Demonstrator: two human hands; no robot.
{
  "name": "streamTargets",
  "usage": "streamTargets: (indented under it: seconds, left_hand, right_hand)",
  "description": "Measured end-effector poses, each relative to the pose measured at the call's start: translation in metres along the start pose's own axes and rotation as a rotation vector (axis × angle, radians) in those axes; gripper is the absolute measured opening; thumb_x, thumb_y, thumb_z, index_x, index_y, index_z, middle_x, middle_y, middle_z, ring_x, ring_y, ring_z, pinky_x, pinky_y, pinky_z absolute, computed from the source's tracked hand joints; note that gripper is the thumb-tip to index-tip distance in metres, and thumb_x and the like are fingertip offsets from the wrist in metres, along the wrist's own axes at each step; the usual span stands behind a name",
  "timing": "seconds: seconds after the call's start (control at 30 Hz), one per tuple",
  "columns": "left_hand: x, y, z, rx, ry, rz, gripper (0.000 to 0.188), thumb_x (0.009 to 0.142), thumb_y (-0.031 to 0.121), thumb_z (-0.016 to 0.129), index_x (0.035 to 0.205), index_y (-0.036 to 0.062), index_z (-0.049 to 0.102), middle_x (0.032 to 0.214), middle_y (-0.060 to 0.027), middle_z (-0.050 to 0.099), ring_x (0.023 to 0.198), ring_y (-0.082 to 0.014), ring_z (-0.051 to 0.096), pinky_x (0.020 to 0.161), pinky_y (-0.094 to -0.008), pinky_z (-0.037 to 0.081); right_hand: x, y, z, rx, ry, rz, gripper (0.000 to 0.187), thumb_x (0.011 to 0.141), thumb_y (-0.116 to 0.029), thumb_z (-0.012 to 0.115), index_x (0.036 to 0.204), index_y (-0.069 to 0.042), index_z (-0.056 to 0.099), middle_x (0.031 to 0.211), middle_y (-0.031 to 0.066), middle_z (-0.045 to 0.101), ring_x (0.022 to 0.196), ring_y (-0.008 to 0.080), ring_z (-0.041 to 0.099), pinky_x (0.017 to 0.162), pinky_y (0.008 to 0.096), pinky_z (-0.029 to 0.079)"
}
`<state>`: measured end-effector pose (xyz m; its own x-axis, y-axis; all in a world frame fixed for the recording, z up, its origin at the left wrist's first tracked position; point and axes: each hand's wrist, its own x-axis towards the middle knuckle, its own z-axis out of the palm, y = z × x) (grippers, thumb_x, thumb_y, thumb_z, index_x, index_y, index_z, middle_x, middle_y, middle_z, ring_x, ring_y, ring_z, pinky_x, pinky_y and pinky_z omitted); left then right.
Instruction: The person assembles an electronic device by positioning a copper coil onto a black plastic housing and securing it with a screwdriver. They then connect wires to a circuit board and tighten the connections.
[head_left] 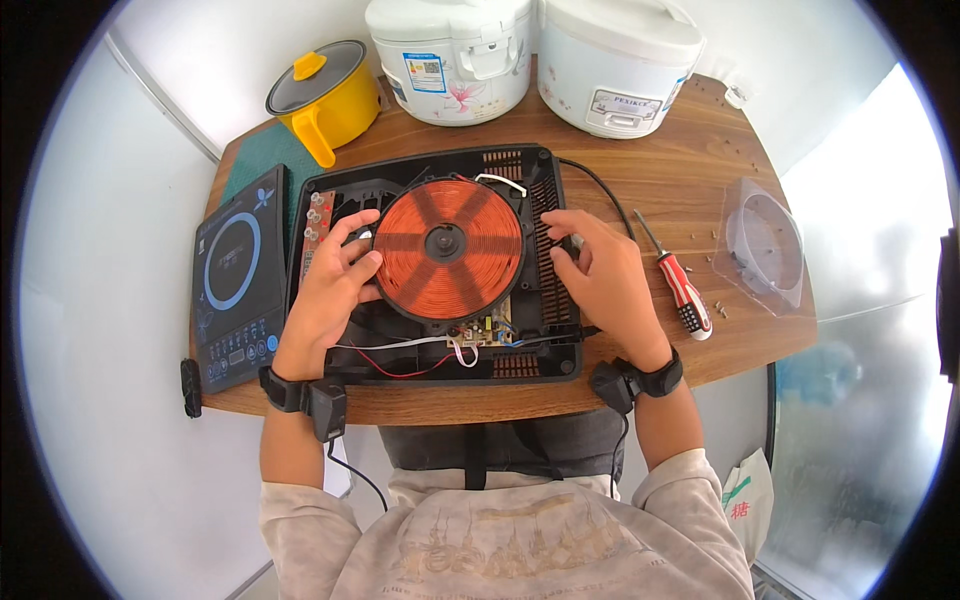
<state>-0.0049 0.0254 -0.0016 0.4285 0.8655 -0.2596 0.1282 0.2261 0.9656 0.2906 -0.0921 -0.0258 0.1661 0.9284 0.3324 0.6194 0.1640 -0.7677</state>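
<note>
On the wooden table [710, 150], the opened black casing [560, 365] is lying flat near the middle of the front edge, probably stiff and moderately heavy, its outer rim offering the soundest hold. Inside, the copper coil [447, 243] is sitting around the casing's middle, likely rigid as a disc yet easily scuffed across its windings, so its rim is suiting fingers better. The left hand [335, 280] is curving at the coil's left rim, thumb and fingers apart; the right hand [605, 265] is reaching over the casing's right edge, similarly parted, contact unclear. Near the casing's front edge, the circuit board [485, 330] is looking fragile.
</note>
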Motion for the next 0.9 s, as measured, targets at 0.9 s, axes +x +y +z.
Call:
streamTargets:
  seconds: [0.9]
  left_hand:
    - [-0.002, 0.008, -0.007, 0.071, -0.053, -0.011, 0.039, 0.105, 0.001, 0.051, 0.143, 0.0105, 0.048, 0.122, -0.0096, 0.068, 0.104, -0.0115, 0.068, 0.078, -0.0273, 0.061]
  right_hand:
    - [-0.001, -0.008, -0.005, 0.020, -0.171, 0.035, 0.021, 0.085, -0.011, 0.079, 0.104, -0.004, 0.076, 0.093, 0.0112, 0.078, 0.066, 0.0204, 0.058, 0.062, 0.0322, 0.048]
